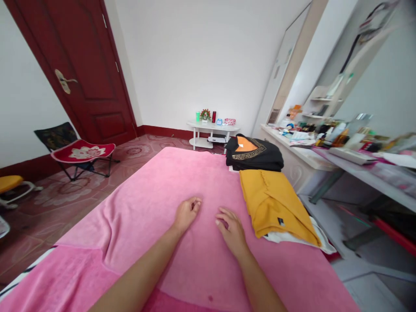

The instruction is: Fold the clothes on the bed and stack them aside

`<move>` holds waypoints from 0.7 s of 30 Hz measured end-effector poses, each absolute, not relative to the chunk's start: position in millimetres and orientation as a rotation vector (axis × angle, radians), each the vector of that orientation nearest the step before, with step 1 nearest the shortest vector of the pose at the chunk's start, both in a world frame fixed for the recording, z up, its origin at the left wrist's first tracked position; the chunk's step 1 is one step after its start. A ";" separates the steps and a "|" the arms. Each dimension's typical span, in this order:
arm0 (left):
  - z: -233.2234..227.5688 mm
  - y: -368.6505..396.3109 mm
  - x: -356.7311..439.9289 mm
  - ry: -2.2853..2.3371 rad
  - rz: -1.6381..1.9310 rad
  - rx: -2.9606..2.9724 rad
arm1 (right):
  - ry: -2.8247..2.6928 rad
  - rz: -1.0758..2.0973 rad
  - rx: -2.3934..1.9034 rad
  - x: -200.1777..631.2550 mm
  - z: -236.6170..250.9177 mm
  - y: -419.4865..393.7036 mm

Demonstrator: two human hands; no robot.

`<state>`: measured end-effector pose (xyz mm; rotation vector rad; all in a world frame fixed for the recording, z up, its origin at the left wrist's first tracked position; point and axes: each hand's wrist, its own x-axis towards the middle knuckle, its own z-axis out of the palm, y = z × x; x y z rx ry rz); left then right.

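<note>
A pink blanket point(156, 190) is spread under both of my hands. My left hand point(187, 213) is over its middle with the fingers curled in towards the thumb, and nothing shows in them. To the right, my right hand point(231, 229) is loosely bent, its thumb apart from the fingers and nothing held. Closest to that hand lies a folded mustard-yellow garment point(276, 201), with white cloth showing under its near edge. Beyond it is a folded black garment point(260, 156) with a gold pattern and an orange inner part.
A cluttered dressing table point(312, 158) stands along the right. Against the back wall is a small white table point(212, 127) with a cup and a plant on it. On the left are a red folding chair point(82, 149), a yellow stool point(9, 183) and a dark red door point(81, 56).
</note>
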<state>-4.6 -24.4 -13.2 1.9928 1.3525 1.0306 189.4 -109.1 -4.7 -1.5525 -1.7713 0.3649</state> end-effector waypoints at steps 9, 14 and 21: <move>-16.9 -26.7 -14.8 1.227 1.092 1.911 | -1.785 0.315 -1.578 180.8 0.4 -114.3; -18.5 -28.9 -19.5 1.105 1.145 1.814 | -1.802 0.295 -1.569 174.4 7.1 -118.7; -14.5 -32.0 -20.6 1.104 1.153 1.775 | -1.814 0.280 -1.579 173.5 10.5 -117.6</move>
